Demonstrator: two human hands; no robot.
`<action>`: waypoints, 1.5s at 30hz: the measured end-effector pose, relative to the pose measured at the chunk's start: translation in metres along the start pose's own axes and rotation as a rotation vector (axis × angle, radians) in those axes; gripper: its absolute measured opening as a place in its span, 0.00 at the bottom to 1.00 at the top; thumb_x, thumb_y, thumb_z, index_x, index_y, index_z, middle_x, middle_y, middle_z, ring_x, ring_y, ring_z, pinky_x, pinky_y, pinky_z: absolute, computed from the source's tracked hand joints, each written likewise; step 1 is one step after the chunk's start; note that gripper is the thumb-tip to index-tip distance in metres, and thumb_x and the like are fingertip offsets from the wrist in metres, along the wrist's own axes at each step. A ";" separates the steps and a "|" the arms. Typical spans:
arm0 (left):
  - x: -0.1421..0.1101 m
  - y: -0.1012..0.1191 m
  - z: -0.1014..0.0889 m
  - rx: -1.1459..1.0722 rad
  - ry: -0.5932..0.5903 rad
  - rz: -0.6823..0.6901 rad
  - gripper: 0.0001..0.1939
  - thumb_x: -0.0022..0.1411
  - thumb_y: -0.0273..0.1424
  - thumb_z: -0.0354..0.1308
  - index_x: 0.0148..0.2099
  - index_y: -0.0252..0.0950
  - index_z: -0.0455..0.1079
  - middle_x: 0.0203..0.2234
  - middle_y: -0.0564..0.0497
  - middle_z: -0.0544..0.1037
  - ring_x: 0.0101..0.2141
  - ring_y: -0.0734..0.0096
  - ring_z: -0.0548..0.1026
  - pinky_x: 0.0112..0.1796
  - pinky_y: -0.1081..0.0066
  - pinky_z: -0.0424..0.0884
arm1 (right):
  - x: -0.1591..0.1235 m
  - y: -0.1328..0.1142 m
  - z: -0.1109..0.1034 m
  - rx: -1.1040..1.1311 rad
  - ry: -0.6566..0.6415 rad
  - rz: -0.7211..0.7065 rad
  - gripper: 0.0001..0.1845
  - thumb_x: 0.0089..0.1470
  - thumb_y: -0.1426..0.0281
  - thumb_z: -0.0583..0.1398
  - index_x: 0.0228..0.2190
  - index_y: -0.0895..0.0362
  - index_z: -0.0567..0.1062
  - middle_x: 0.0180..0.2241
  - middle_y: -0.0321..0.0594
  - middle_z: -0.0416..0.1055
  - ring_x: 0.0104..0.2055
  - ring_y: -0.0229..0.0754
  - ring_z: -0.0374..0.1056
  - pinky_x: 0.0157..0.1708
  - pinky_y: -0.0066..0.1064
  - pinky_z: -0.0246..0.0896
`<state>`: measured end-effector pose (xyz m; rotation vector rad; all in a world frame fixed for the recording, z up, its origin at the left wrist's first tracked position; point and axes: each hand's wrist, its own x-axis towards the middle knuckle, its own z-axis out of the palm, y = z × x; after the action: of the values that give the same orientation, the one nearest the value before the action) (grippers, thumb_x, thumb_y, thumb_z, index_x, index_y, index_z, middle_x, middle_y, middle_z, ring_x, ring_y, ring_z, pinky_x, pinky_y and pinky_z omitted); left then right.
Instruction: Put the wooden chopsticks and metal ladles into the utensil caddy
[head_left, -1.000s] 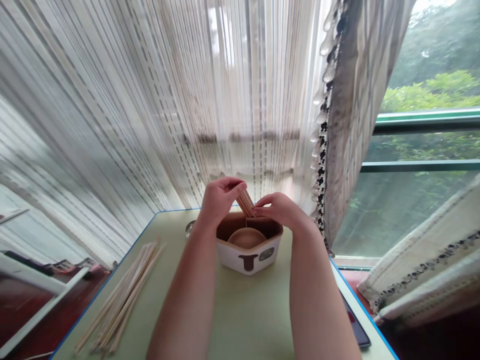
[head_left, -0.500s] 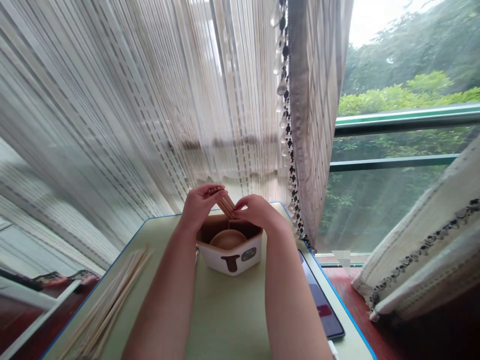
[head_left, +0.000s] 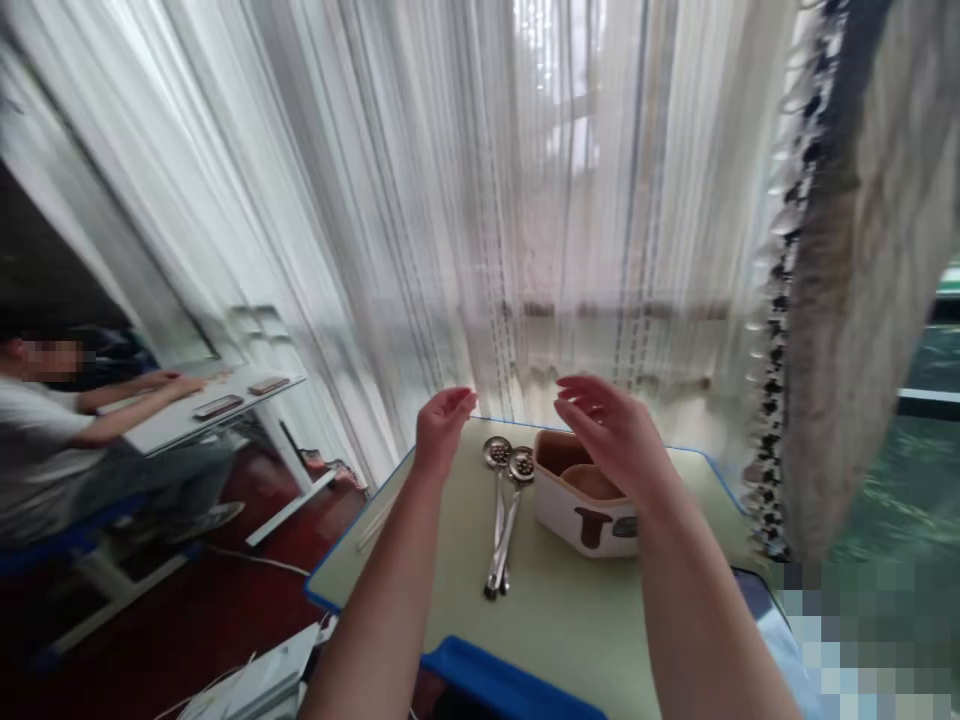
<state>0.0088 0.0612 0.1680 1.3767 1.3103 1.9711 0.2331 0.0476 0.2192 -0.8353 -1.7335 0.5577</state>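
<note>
My left hand [head_left: 445, 422] is raised above the table's far left side, fingers curled in against the thumb, with nothing visible in it. My right hand [head_left: 604, 420] hovers over the white box [head_left: 581, 518], thumb and fingers apart and holding nothing. This box has a brown inside and a dark brown mark on its front; a round brown piece [head_left: 592, 482] shows in it, partly behind my right hand. Left of the box lie two metal slotted spoons [head_left: 501, 520], their handles crossing. Thin pale sticks [head_left: 375, 522] lie beyond my left forearm, mostly hidden.
The pale green table [head_left: 555, 620] has a blue edge. A dark-screened tablet or phone [head_left: 765, 610] lies beside my right forearm. A blue object [head_left: 502, 680] is at the near edge. Curtains [head_left: 420, 200] hang behind. At far left, a person [head_left: 45, 450] sits at another table [head_left: 172, 420].
The bundle of thin brown sticks is out of my hands. Both hands have come away from the box's opening and moved apart. The view has turned left, showing the slotted spoons and the other person.
</note>
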 end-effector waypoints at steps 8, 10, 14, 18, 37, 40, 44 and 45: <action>-0.028 -0.052 -0.102 0.352 0.020 -0.060 0.14 0.53 0.38 0.57 0.38 0.32 0.72 0.32 0.44 0.77 0.34 0.68 0.74 0.39 0.66 0.68 | -0.056 0.004 0.136 0.310 -0.275 0.305 0.16 0.48 0.64 0.56 0.37 0.59 0.73 0.33 0.44 0.74 0.31 0.41 0.69 0.29 0.30 0.62; -0.040 -0.066 -0.119 0.399 0.063 -0.084 0.14 0.54 0.37 0.57 0.39 0.32 0.72 0.33 0.44 0.77 0.34 0.68 0.74 0.39 0.66 0.68 | -0.077 0.022 0.167 0.220 -0.337 0.344 0.16 0.49 0.65 0.54 0.37 0.59 0.74 0.34 0.44 0.74 0.32 0.42 0.69 0.32 0.31 0.62; -0.059 -0.089 -0.149 0.584 0.092 -0.192 0.12 0.53 0.32 0.57 0.40 0.34 0.72 0.32 0.45 0.77 0.34 0.67 0.74 0.38 0.67 0.69 | -0.102 0.049 0.210 -0.115 -0.531 0.165 0.15 0.49 0.70 0.53 0.37 0.58 0.76 0.37 0.45 0.73 0.39 0.44 0.67 0.42 0.33 0.58; -0.069 -0.103 -0.169 0.644 0.105 -0.236 0.11 0.52 0.27 0.57 0.39 0.33 0.73 0.31 0.45 0.78 0.33 0.68 0.74 0.38 0.67 0.68 | -0.105 0.050 0.237 -0.404 -0.680 0.005 0.21 0.48 0.75 0.52 0.44 0.56 0.73 0.44 0.45 0.70 0.47 0.45 0.62 0.48 0.33 0.51; -0.096 -0.099 -0.165 0.602 0.162 -0.064 0.15 0.58 0.37 0.51 0.42 0.35 0.72 0.32 0.46 0.77 0.30 0.69 0.73 0.33 0.70 0.69 | -0.109 0.048 0.260 -0.662 -0.667 -0.075 0.16 0.55 0.74 0.47 0.39 0.53 0.71 0.40 0.45 0.68 0.43 0.46 0.61 0.39 0.35 0.51; -0.096 -0.098 -0.164 0.620 0.157 -0.055 0.15 0.59 0.36 0.50 0.42 0.35 0.72 0.32 0.47 0.77 0.31 0.69 0.73 0.34 0.70 0.69 | -0.110 0.052 0.262 -0.654 -0.648 -0.116 0.16 0.54 0.73 0.47 0.40 0.52 0.71 0.43 0.45 0.67 0.43 0.47 0.61 0.39 0.35 0.52; -0.096 -0.097 -0.163 0.625 0.157 -0.053 0.14 0.58 0.35 0.50 0.42 0.34 0.72 0.31 0.47 0.77 0.30 0.70 0.73 0.34 0.70 0.69 | -0.108 0.055 0.262 -0.644 -0.643 -0.151 0.16 0.55 0.72 0.48 0.40 0.50 0.71 0.46 0.43 0.65 0.45 0.47 0.61 0.38 0.34 0.53; -0.096 -0.096 -0.163 0.625 0.156 -0.056 0.14 0.58 0.35 0.50 0.41 0.34 0.72 0.31 0.47 0.77 0.30 0.70 0.73 0.34 0.70 0.69 | -0.107 0.055 0.262 -0.645 -0.644 -0.147 0.16 0.55 0.71 0.48 0.40 0.51 0.71 0.46 0.43 0.65 0.44 0.47 0.61 0.37 0.34 0.53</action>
<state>-0.1111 -0.0396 0.0243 1.4298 2.1384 1.7249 0.0171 0.0109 0.0316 -1.0191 -2.6178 0.1542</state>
